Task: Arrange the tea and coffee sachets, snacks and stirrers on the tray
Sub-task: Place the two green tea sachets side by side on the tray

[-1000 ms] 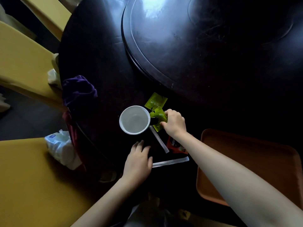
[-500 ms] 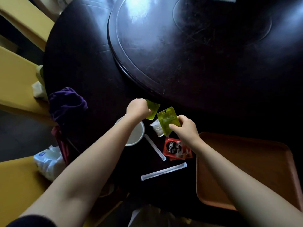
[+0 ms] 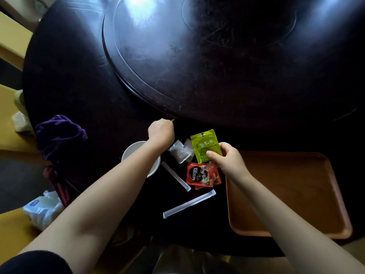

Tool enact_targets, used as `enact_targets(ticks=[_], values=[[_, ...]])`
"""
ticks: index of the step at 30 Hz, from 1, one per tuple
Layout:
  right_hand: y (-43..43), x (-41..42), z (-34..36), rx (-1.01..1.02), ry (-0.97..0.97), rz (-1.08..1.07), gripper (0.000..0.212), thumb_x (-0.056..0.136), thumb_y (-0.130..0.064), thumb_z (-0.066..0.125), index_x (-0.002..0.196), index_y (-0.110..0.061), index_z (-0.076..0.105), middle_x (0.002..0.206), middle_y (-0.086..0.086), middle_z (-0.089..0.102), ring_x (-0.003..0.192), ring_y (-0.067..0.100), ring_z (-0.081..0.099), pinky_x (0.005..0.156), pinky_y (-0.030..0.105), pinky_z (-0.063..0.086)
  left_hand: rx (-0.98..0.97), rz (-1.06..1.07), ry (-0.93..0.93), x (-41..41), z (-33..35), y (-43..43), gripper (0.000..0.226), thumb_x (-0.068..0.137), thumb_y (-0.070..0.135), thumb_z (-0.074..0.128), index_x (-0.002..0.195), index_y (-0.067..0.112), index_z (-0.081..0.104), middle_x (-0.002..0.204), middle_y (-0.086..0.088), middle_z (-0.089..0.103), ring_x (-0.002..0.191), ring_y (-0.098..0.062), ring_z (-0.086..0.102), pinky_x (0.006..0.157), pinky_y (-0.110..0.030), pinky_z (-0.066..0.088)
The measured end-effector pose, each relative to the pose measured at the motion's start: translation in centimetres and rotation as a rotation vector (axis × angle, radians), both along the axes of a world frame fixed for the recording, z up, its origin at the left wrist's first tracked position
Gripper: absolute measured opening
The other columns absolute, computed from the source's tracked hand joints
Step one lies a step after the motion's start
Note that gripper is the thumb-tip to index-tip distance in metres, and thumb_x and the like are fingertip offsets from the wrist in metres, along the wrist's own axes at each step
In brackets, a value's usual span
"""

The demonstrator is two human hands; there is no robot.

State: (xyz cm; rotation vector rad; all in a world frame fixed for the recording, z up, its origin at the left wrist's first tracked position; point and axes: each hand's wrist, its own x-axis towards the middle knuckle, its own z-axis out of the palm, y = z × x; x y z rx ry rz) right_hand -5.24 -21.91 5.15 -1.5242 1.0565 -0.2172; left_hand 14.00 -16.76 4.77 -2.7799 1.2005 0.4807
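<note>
Sachets were split between both hands: the right hand (image 3: 227,161) pinched a green tea sachet (image 3: 205,145) by its lower corner, lifted just left of the bare tray (image 3: 296,194), while the left hand (image 3: 161,131) was closed around something with only a green tip showing. Red coffee sachets (image 3: 202,176), white packets (image 3: 180,153) and two wrapped stirrers (image 3: 189,203) lay on the dark surface (image 3: 98,86) beside the cup (image 3: 138,155). That corner pinch looked weak, so the sachet might slip, and the left forearm crossing the cup could tip it.
</note>
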Motion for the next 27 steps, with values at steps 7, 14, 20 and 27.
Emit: enact_targets(ticks=[7,14,20,27], values=[[-0.2,-3.7,1.4,-0.214,-0.066,-0.155,0.004,0.081,-0.011,0.064,0.081,-0.012,0.06,0.069,0.001,0.06,0.056,0.007,0.054,0.055,0.017,0.042,-0.548,0.384,0.489,-2.9,2.9,2.1,0.021,0.074,0.016,0.046,0.075,0.005,0.064,0.08,-0.015,0.07,0.075,-0.033,0.064,0.066,-0.035,0.052],[3.0,-5.4,1.9,-0.968,0.115,-0.043,0.012,0.073,-0.012,0.057,0.084,-0.009,0.06,0.09,0.012,0.063,0.085,0.028,0.057,0.078,0.031,0.044,-0.756,0.809,1.507,-12.0,3.1,2.8,0.024,0.087,-0.007,0.043,0.077,0.006,0.061,0.054,-0.001,0.07,0.05,-0.01,0.068,0.05,-0.022,0.057],[4.8,-8.5,0.8,-0.71,0.092,0.18,0.045,0.079,-0.032,0.054,0.121,-0.017,0.055,0.135,0.01,0.053,0.12,0.027,0.052,0.1,0.03,0.037,-0.838,0.86,1.641,-15.2,2.5,3.6,0.033,0.092,0.032,0.046,0.084,0.008,0.066,0.061,-0.001,0.072,0.053,-0.008,0.067,0.049,-0.02,0.054],[4.7,-11.2,0.5,-0.548,-0.133,-0.007,0.043,0.079,-0.042,0.057,0.111,-0.014,0.063,0.116,0.007,0.057,0.106,-0.001,0.048,0.093,0.008,0.035,-0.798,0.766,1.676,-17.0,2.0,4.3,0.016,0.09,0.003,0.047,0.087,0.003,0.063,0.066,-0.004,0.073,0.058,-0.011,0.07,0.054,-0.023,0.058]])
